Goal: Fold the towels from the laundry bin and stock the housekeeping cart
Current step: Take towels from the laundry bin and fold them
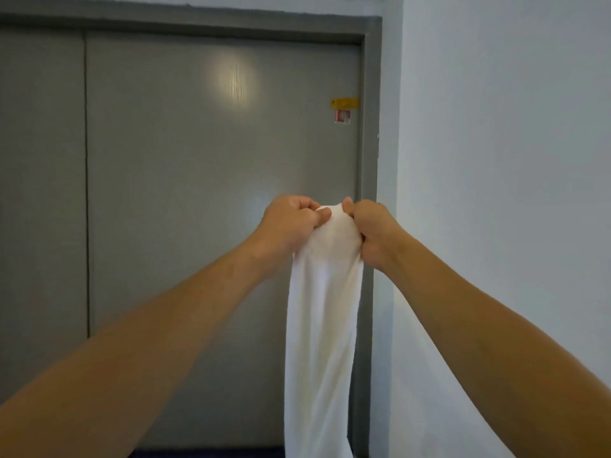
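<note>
Left hand [291,223] and right hand [372,228] are raised side by side at arm's length, fingers curled tight and clamped on the bunched top edge of a white towel [322,325], knuckles almost meeting. Both forearms extend straight forward; the towel hangs down between them, past the bottom of view. Behind, a grey door [198,160] carries a yellow label [345,103] and a red-and-white sticker [342,116], text too blurred to read.

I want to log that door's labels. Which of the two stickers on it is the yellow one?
The upper sticker, a wide yellow strip near the door's right edge. The lower sticker, directly beneath it, is smaller, squarer, and red and white.
</note>
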